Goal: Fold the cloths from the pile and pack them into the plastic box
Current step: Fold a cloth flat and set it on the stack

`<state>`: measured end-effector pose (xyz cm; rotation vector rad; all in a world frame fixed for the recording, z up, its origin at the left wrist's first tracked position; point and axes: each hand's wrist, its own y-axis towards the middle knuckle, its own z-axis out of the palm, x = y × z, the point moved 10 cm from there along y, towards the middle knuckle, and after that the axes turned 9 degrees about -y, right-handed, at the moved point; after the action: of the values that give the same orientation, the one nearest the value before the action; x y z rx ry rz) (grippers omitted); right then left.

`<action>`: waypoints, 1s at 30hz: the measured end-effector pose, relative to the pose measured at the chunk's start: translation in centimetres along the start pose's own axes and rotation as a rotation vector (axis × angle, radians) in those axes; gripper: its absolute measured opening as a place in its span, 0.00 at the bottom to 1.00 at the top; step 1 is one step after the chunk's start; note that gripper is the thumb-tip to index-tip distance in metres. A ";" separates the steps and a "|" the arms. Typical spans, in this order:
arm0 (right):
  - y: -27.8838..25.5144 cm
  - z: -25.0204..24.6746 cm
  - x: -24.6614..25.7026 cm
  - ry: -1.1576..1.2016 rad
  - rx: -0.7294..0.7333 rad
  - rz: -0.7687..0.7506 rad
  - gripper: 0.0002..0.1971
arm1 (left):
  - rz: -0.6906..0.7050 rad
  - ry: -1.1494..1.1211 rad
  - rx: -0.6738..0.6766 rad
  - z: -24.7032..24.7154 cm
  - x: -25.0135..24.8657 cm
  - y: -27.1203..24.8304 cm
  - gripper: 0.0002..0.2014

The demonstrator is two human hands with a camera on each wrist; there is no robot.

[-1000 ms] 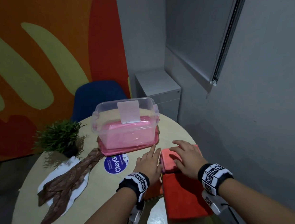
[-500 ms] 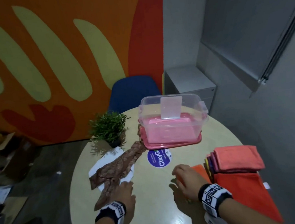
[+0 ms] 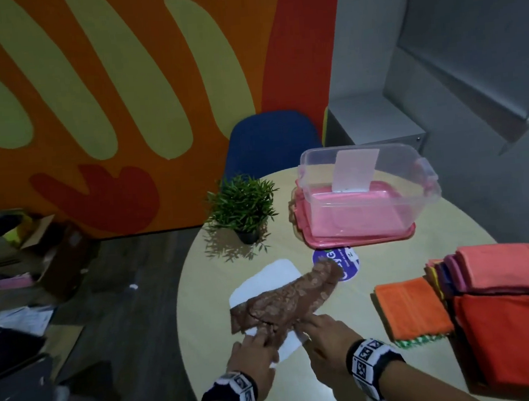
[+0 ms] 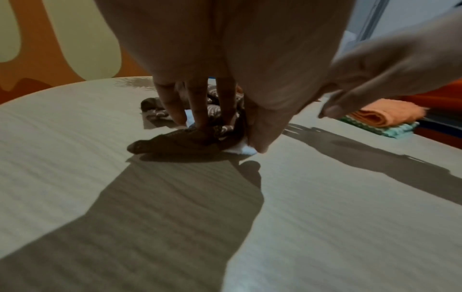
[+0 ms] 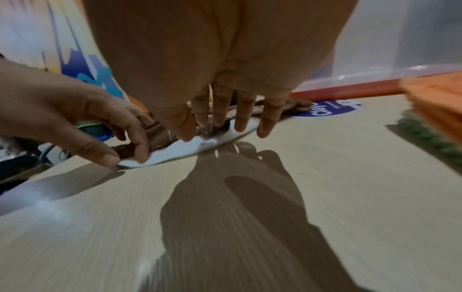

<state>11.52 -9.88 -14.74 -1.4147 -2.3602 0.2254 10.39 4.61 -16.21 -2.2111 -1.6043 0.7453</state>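
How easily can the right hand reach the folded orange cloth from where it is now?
Probably yes: the right hand rests at the white cloth, and bare table lies between it and the orange cloth.

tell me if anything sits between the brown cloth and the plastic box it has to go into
Nothing solid blocks that path. Both hands, left and right, already touch the brown cloth. Between it and the plastic box lies only bare table with a flat round blue sticker. The box is open-topped; the potted plant stands off to the left.
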 end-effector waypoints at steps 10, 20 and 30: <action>0.9 2.2 0.8 -0.164 0.110 0.056 0.21 | 0.023 0.047 -0.123 0.1 1.3 0.1 0.31; -1.7 -3.9 -0.9 -0.003 -0.079 0.144 0.10 | 0.055 -0.067 -0.237 -2.3 -1.6 -0.5 0.33; -3.1 -18.9 -4.5 0.126 -0.445 0.250 0.06 | 0.069 -0.397 -0.561 -17.0 -0.6 -0.2 0.16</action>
<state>18.45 -16.39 2.47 -1.8654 -2.2109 -0.3382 19.83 5.04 -2.05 -2.6337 -2.1524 0.8790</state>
